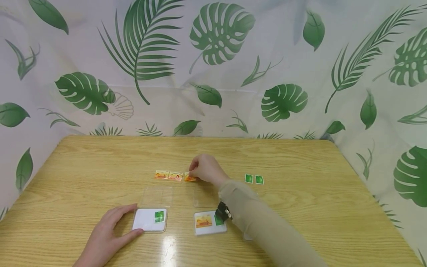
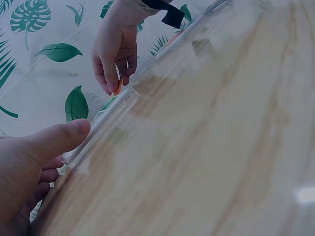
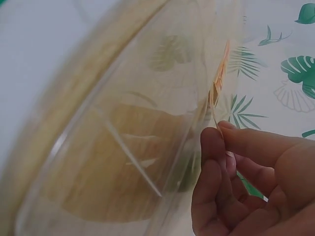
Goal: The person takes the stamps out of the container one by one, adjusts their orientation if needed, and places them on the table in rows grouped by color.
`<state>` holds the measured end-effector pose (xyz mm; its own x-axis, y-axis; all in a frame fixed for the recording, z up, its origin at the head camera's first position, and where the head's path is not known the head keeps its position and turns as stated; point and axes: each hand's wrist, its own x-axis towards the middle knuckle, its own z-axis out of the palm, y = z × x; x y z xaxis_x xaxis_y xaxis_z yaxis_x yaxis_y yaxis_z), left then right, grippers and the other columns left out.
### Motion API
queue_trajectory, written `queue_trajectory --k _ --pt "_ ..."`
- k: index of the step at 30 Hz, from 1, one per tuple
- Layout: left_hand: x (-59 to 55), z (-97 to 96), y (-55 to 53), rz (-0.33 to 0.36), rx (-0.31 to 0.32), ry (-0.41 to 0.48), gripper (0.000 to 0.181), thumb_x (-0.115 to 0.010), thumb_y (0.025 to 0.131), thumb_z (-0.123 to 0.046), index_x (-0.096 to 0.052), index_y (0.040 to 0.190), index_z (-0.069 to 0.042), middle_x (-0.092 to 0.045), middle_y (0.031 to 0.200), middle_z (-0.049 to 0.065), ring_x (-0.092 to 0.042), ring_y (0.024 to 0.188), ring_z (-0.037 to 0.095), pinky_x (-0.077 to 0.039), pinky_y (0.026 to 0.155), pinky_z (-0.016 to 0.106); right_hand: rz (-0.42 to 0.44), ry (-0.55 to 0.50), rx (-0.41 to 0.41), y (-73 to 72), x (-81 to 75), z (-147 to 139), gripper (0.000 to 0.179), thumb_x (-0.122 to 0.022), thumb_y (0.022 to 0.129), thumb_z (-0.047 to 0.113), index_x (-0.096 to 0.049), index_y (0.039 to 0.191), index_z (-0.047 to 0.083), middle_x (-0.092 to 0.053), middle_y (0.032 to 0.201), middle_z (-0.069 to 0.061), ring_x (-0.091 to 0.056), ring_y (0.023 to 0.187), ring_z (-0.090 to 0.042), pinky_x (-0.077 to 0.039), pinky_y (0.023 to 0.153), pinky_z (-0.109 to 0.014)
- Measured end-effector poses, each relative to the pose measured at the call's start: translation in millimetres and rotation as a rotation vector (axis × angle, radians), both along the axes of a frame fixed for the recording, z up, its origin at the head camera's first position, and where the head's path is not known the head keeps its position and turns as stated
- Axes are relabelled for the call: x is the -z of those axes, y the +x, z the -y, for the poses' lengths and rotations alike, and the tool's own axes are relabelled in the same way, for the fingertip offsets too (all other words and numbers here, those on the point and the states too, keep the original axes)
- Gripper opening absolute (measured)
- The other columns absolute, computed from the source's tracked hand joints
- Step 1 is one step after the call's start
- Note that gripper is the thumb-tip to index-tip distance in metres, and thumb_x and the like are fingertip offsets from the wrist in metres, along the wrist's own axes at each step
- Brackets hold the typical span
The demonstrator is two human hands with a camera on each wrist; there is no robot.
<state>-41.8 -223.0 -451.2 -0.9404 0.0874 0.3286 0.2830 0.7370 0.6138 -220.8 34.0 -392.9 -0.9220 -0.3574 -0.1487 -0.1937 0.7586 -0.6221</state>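
Between thumb and fingertips, my right hand (image 1: 207, 168) pinches an orange-yellow stamp (image 1: 190, 177) at the right end of a short row. Two similar stamps, a left one (image 1: 161, 174) and a middle one (image 1: 175, 176), lie beside it. In the right wrist view the pinched stamp is seen edge-on. My left hand (image 1: 111, 231) holds the left side of a clear plastic case (image 1: 144, 219), thumb at the near corner and fingers at the far one. A green stamp (image 1: 159, 216) lies on its white inside. Another case (image 1: 210, 230) bears an orange stamp (image 1: 204, 221) and a green stamp (image 1: 218, 220).
Transparent lids, a left one (image 1: 156, 196) and a middle one (image 1: 202, 197), lie folded back behind the cases. Two green stamps (image 1: 248, 178) lie on the wooden table (image 1: 300, 167), right of my right wrist. A third case (image 1: 247, 236) is mostly hidden under the right sleeve.
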Motion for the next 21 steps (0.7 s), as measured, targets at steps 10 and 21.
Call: queue_trajectory --k 10,21 --pt "-0.3 -0.1 -0.4 0.008 -0.005 0.001 0.059 -0.086 0.069 -0.03 -0.063 0.12 -0.011 -0.063 0.116 -0.003 -0.052 0.109 0.018 -0.037 0.093 0.026 -0.005 0.072 0.013 -2.1 0.7 1.3 0.012 -0.076 0.081 0.013 -0.066 0.074 0.011 -0.059 0.072 0.002 -0.051 0.067 -0.013 -0.041 0.056 -0.022" --pt "-2.9 -1.1 0.0 0.04 -0.004 0.005 0.059 -0.085 0.07 -0.031 -0.062 0.12 -0.01 -0.063 0.117 -0.001 -0.053 0.11 0.02 -0.04 0.093 0.037 0.01 0.105 0.03 -1.9 -0.3 3.2 0.015 -0.077 0.081 0.016 -0.065 0.073 0.011 -0.058 0.072 0.001 -0.05 0.065 -0.014 -0.04 0.054 -0.022"
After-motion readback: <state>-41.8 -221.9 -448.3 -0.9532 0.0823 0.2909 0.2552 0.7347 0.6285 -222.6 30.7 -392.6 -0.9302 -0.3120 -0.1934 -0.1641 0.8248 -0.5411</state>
